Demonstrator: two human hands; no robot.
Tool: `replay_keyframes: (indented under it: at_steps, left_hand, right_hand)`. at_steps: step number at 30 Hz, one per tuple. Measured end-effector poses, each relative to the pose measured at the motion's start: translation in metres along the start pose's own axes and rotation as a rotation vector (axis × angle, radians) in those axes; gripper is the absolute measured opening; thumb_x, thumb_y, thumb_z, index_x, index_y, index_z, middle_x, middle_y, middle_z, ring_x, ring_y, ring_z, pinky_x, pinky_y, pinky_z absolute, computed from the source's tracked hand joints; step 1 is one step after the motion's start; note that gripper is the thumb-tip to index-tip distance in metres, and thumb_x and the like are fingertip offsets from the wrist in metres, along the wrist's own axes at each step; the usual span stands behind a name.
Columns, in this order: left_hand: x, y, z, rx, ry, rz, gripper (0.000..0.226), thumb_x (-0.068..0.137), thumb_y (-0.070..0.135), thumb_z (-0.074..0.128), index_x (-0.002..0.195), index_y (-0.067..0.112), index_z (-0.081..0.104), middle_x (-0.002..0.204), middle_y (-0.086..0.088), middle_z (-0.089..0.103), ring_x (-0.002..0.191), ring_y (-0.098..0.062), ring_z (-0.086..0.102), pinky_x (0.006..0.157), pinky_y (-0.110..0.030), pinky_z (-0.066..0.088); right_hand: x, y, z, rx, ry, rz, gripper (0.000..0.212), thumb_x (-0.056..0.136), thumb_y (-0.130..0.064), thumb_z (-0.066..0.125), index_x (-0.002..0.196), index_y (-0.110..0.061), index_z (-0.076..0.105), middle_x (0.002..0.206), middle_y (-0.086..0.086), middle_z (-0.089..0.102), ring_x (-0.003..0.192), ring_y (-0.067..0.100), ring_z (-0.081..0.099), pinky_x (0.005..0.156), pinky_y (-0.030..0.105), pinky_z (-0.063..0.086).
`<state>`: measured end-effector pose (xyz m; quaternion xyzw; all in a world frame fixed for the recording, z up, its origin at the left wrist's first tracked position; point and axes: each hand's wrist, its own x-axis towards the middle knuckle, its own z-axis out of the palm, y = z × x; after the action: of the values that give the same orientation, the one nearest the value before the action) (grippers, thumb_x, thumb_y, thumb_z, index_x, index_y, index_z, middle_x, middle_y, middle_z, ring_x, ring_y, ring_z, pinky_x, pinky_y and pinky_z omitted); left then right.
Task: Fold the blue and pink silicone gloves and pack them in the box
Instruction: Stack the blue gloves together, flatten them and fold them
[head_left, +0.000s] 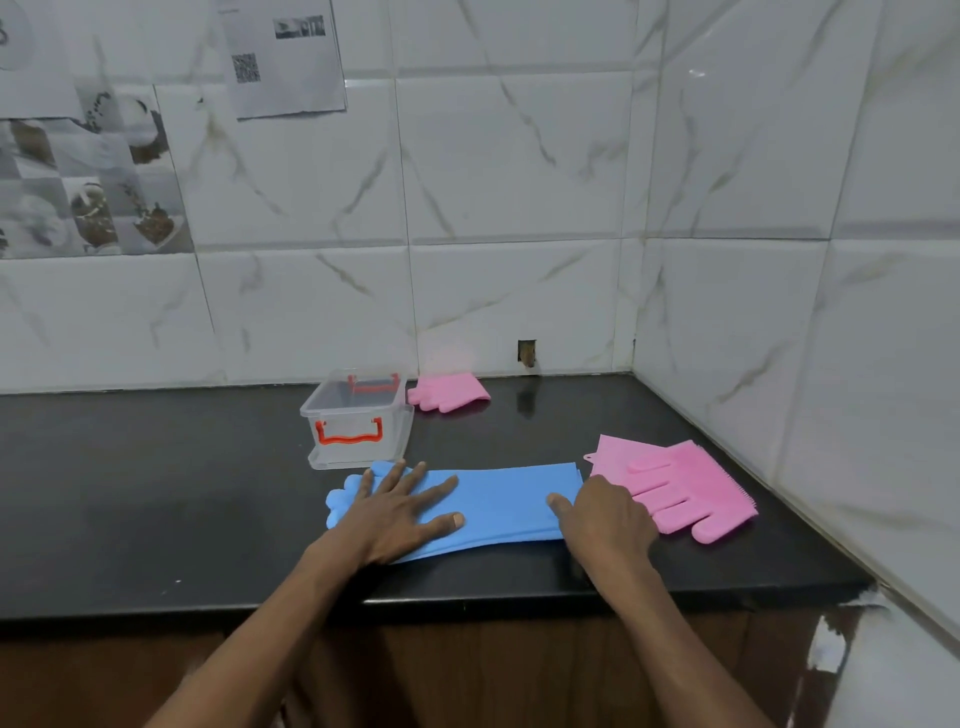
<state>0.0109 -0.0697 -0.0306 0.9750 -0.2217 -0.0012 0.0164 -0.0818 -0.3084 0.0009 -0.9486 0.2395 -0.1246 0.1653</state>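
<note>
We have the blue silicone glove laid flat along the front of the dark worktop, fingers toward the left and cuff toward the right. We judge it soft, floppy and a little grippy, so it should bend over easily yet want to spring back open; the cuff edge looks the best place to pinch for the fold. Our left hand lies open and flat on the finger end, palm down, pinning it. Our right hand rests on the cuff end with fingers curled; whether it has the edge pinched we cannot tell. One pink glove lies just beside the cuff, near the right wall. A second pink glove sits at the back by the clear plastic box, which stands open just behind the blue glove.
</note>
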Motion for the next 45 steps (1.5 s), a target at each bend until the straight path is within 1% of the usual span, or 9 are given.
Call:
replay_keyframes:
  at_steps: [8,15,19,23,27,31,36,41,45]
  left_hand:
    - [-0.004,0.043,-0.025,0.102,-0.021,0.229,0.051,0.100,0.032,0.028,0.150,0.042,0.026,0.163,0.004,0.013,0.152,-0.018,0.003,0.117,-0.060,-0.010]
    - [0.006,0.059,-0.024,-0.349,-0.001,0.268,0.057,0.088,-0.001,0.038,0.127,0.030,0.064,0.148,0.003,0.043,0.134,-0.015,0.039,0.114,-0.033,0.029]
    - [0.020,0.056,-0.041,-0.905,0.031,0.043,0.031,0.096,0.022,0.046,0.109,0.011,0.072,0.107,-0.006,0.072,0.095,-0.017,0.063,0.098,-0.040,0.047]
    - [0.041,0.045,-0.056,-1.396,-0.099,-0.215,0.075,0.080,0.078,0.047,0.095,0.007,0.064,0.075,-0.006,0.065,0.060,-0.016,0.061,0.061,-0.029,0.052]
    - [0.053,0.041,-0.053,-1.257,-0.049,-0.316,0.077,0.063,0.072,0.072,0.109,0.011,0.066,0.080,-0.004,0.056,0.059,-0.014,0.049,0.056,-0.026,0.041]
    - [0.060,0.046,-0.048,-1.100,0.025,-0.403,0.051,0.066,0.057,0.080,0.064,0.012,0.055,0.054,0.001,0.035,0.047,-0.014,0.035,0.048,-0.025,0.032]
    - [0.066,0.051,-0.044,-0.900,0.111,-0.384,0.032,0.080,0.016,0.076,0.059,0.008,0.053,0.057,-0.006,0.045,0.050,-0.019,0.041,0.048,-0.026,0.035]
    - [0.061,0.044,-0.044,-0.794,0.204,-0.322,0.010,0.082,0.002,0.066,0.075,-0.005,0.066,0.066,-0.015,0.055,0.055,-0.026,0.050,0.052,-0.029,0.043]
    - [0.060,0.045,-0.042,-0.645,0.207,-0.249,0.019,0.087,0.001,0.059,0.096,-0.002,0.075,0.093,-0.019,0.073,0.082,-0.035,0.070,0.067,-0.036,0.059]
  right_hand:
    - [0.003,0.006,-0.002,0.063,-0.097,0.058,0.049,0.087,-0.059,0.051,0.109,-0.015,0.055,0.102,0.004,0.060,0.088,0.023,0.056,0.075,0.032,0.044]
    - [-0.006,-0.009,0.010,0.324,0.153,-0.001,0.033,0.084,-0.019,0.062,0.113,-0.008,0.051,0.106,0.013,0.066,0.090,0.031,0.062,0.064,0.028,0.037]
    - [-0.022,-0.042,0.014,0.154,0.350,-0.259,0.040,0.087,-0.012,0.059,0.126,-0.013,0.048,0.087,0.010,0.070,0.079,0.029,0.068,0.061,0.033,0.046]
    - [-0.044,-0.065,0.032,0.004,0.540,-0.622,0.046,0.054,-0.004,0.086,0.096,-0.010,0.067,0.053,0.003,0.057,0.042,0.019,0.055,0.038,0.027,0.042]
    - [-0.052,-0.070,0.048,-0.051,0.495,-0.699,0.048,0.045,-0.006,0.090,0.089,-0.009,0.070,0.047,0.001,0.055,0.037,0.017,0.053,0.036,0.024,0.040]
    - [-0.047,-0.068,0.051,-0.074,0.437,-0.727,0.050,0.044,-0.006,0.089,0.091,-0.012,0.073,0.044,-0.002,0.054,0.034,0.014,0.051,0.033,0.022,0.037]
    - [-0.044,-0.053,0.055,0.071,0.052,-0.819,0.050,0.088,-0.014,0.052,0.137,-0.024,0.044,0.114,0.002,0.064,0.093,0.015,0.058,0.082,0.027,0.046]
    - [-0.038,-0.034,0.041,0.645,0.176,-0.402,0.044,0.085,-0.001,0.050,0.127,-0.014,0.056,0.121,0.006,0.065,0.101,0.019,0.062,0.089,0.026,0.046]
    - [-0.025,-0.031,0.037,0.546,0.108,-0.257,0.038,0.088,0.001,0.049,0.124,-0.006,0.060,0.125,0.011,0.062,0.115,0.023,0.058,0.099,0.030,0.042]
